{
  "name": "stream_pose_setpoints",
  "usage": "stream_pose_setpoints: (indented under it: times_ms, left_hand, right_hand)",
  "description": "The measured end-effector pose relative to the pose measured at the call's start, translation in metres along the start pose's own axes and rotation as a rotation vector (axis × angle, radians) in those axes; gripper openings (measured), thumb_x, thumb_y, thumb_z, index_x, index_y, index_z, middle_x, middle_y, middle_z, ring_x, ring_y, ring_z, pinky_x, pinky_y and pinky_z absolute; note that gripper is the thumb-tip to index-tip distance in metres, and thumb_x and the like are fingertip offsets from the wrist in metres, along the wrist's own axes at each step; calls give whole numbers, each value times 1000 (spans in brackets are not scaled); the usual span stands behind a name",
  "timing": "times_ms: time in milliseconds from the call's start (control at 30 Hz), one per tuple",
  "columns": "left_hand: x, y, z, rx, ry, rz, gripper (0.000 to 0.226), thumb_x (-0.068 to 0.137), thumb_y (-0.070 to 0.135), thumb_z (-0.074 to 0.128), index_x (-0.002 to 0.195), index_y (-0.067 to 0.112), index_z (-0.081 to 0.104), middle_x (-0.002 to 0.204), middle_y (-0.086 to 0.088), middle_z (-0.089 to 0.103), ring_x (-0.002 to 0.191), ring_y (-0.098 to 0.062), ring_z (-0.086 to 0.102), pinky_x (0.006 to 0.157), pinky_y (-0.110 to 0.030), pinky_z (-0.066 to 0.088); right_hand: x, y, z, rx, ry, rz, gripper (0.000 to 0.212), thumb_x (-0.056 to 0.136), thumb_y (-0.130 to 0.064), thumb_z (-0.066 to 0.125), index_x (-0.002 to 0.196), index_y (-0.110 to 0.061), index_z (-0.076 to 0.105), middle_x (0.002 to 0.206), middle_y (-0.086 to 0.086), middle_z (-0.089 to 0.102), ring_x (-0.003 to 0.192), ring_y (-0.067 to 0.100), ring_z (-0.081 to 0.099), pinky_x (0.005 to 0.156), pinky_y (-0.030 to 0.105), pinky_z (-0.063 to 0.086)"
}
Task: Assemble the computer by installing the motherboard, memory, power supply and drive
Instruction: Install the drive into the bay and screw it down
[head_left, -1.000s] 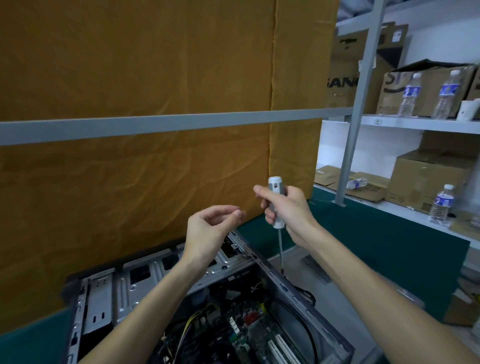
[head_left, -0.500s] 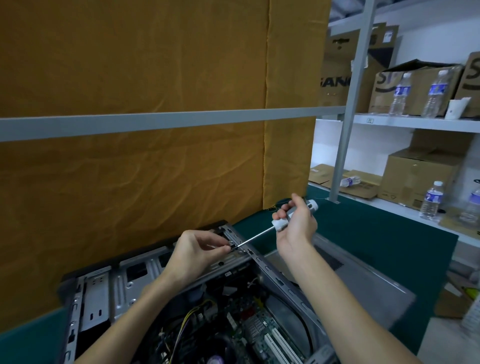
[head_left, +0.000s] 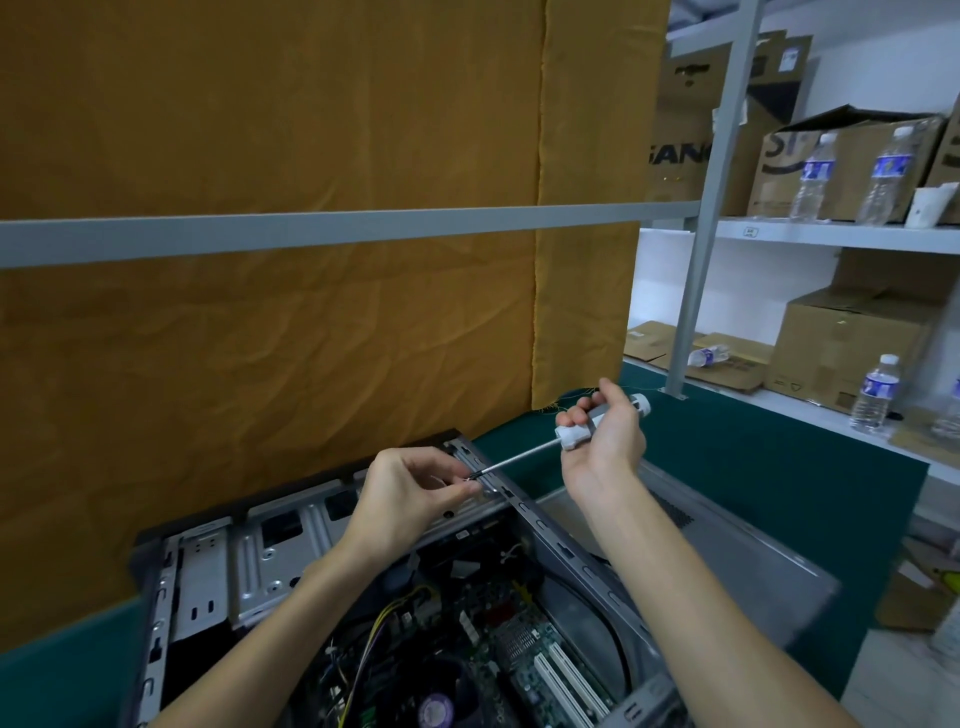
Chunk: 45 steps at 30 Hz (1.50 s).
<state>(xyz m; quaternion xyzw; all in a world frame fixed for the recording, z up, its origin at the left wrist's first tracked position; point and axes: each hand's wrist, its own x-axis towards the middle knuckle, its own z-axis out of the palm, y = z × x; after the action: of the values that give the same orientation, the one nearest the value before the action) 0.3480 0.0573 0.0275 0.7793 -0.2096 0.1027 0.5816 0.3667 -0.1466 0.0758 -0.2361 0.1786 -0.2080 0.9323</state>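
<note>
Screwdriver (head_left: 571, 435) gripped in the right hand (head_left: 602, 441), tip meeting the left hand (head_left: 410, 493), fingertips pinching what looks like a screw, above the open case (head_left: 550, 540).

Computer case (head_left: 291, 566): bare sheet metal, dull grey, stamped and slotted, with a black plastic front edge.
Side panel (head_left: 727, 540), at the bench's right part: smooth grey metal with a soft sheen.
Motherboard (head_left: 519, 649): green circuit board, glossy white plastic slots.
Screwdriver (head_left: 574, 435): matt white and grey plastic handle, bright polished metal shaft.
Bench (head_left: 779, 467): dark green matt covering, cloth-like.
Backdrop (head_left: 285, 322): mustard cloth, creased, matt.
Rail (head_left: 337, 228) and upright (head_left: 711, 208): smooth grey painted metal.
Boxes (head_left: 852, 343) on the shelf: brown corrugated cardboard, matt.
Bottles (head_left: 875, 392): clear glossy plastic, blue paper labels.
</note>
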Motion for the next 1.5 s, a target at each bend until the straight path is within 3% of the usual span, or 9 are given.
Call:
stream_pose_setpoints:
  times_ms: [333, 567, 833, 933, 1067, 1200, 1300, 1400, 1500]
  left_hand:
    - [-1, -1, 3, -37, 68, 43, 12, 74, 34, 88, 80, 25, 80, 77, -2, 76, 69, -37, 67, 59, -46, 56]
    - [-1, 0, 6, -85, 94, 58, 8, 76, 24, 88, 78, 24, 81, 74, -3, 76, 63, -19, 69, 54, -22, 52]
    - [1, 4, 14, -203, 177, 20, 8, 76, 21, 88, 82, 20, 82, 81, -5, 78, 79, -31, 73, 67, -32, 62]
    - [1, 9, 19, -283, 179, -29, 14, 73, 27, 88, 84, 20, 83, 84, -4, 78, 79, -20, 74, 68, -25, 60]
    - [0, 13, 27, -317, 152, -44, 17, 71, 30, 86, 82, 17, 82, 79, -6, 76, 67, -11, 67, 60, -19, 52]
    - [0, 3, 26, -172, 72, -3, 10, 77, 19, 87, 81, 13, 80, 79, -6, 76, 69, -14, 68, 63, -20, 53]
    - [3, -10, 27, -1, 28, -25, 9, 79, 16, 87, 82, 17, 79, 77, 0, 75, 70, -11, 70, 65, -20, 54]
    - [6, -18, 34, 213, 22, -20, 17, 79, 15, 88, 89, 26, 80, 77, 15, 75, 77, 4, 69, 70, -12, 53]
    - [6, -24, 38, 372, 29, 38, 29, 85, 16, 82, 111, 28, 78, 93, 24, 72, 85, 18, 62, 76, -2, 48]
  right_hand:
    - [0, -3, 0, 14, 29, 13, 21, 96, -13, 66, 79, -8, 54, 59, 3, 52, 40, 10, 44, 42, 22, 41]
    - [2, -2, -3, 23, 35, 87, 21, 97, -17, 65, 81, -11, 53, 63, 2, 51, 41, 10, 44, 43, 23, 42]
    - [12, -3, -9, 121, 83, 253, 29, 102, -20, 58, 76, -12, 46, 61, 0, 47, 35, 9, 42, 41, 17, 42]
    - [16, -3, -12, 125, 85, 324, 31, 104, -22, 55, 77, -12, 45, 61, 0, 44, 35, 10, 41, 46, 23, 43]
    - [20, -3, -16, 112, 121, 381, 28, 105, -25, 54, 83, -11, 46, 65, 2, 44, 51, 13, 42, 57, 26, 44]
    - [18, -7, -11, 32, 98, 189, 22, 102, -23, 59, 86, -10, 51, 71, 2, 50, 53, 12, 47, 56, 25, 45]
    - [6, -1, -3, -84, -58, -63, 9, 98, -17, 66, 94, -11, 61, 71, 0, 60, 53, 8, 56, 52, 21, 48]
    - [-9, 18, 3, -330, -282, -384, 7, 98, -17, 67, 97, -13, 62, 70, -4, 63, 59, 9, 58, 58, 21, 52]
    - [-18, 31, 6, -502, -415, -582, 9, 99, -19, 66, 93, -16, 60, 71, -4, 60, 63, 13, 57, 63, 25, 53]
